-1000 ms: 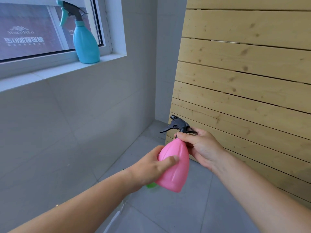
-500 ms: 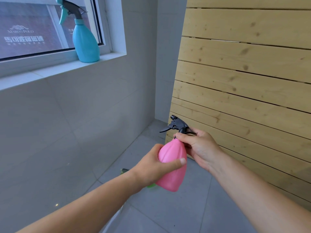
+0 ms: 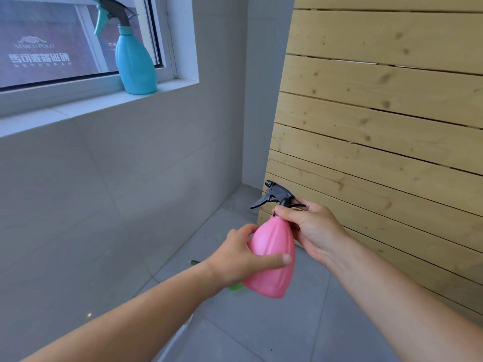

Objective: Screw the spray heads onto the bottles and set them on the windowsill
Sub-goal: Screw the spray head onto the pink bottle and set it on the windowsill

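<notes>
I hold a pink bottle (image 3: 271,259) in mid-air over the floor. My left hand (image 3: 235,259) wraps its body from the left, thumb across the front. My right hand (image 3: 311,228) pinches the neck collar just under the black spray head (image 3: 274,195), which sits on top of the bottle with its nozzle pointing left. A teal bottle (image 3: 136,64) with its spray head fitted stands upright on the white windowsill (image 3: 78,108) at the upper left, near the sill's right end.
A slatted wooden panel (image 3: 379,121) leans against the wall on the right, close behind my right hand. Grey tiled wall and floor fill the left and bottom. A green object (image 3: 235,286) on the floor shows partly beneath the pink bottle.
My left hand shifted its grip lower on the pink bottle's body and the thumb now lies farther across the front. The bottle turned slightly; the right hand stays at the neck.
</notes>
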